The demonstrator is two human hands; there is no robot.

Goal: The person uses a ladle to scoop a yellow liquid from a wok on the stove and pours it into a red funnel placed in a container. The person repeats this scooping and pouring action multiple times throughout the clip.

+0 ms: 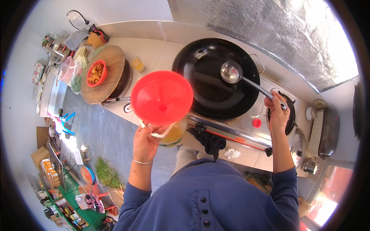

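My left hand [146,143] grips the white handle [159,135] of a clear plastic jug [175,131] with yellow liquid, likely oil. A wide red plastic funnel [154,92] sits over the jug and hides its mouth. With my right hand [278,114] I hold the end of a metal ladle [231,72]. The ladle's bowl is over the large black wok [214,101], which has a shiny dark pool in its bottom. A small red cap [256,123] lies on the gas stove [231,128], left of my right hand.
A red bowl of browned food pieces [96,73] rests on a round wooden lid [112,62] to the left. Behind it stands a glass of yellow liquid [138,64]. A black cloth [209,143] hangs at the stove's front, near a crumpled tissue [232,153].
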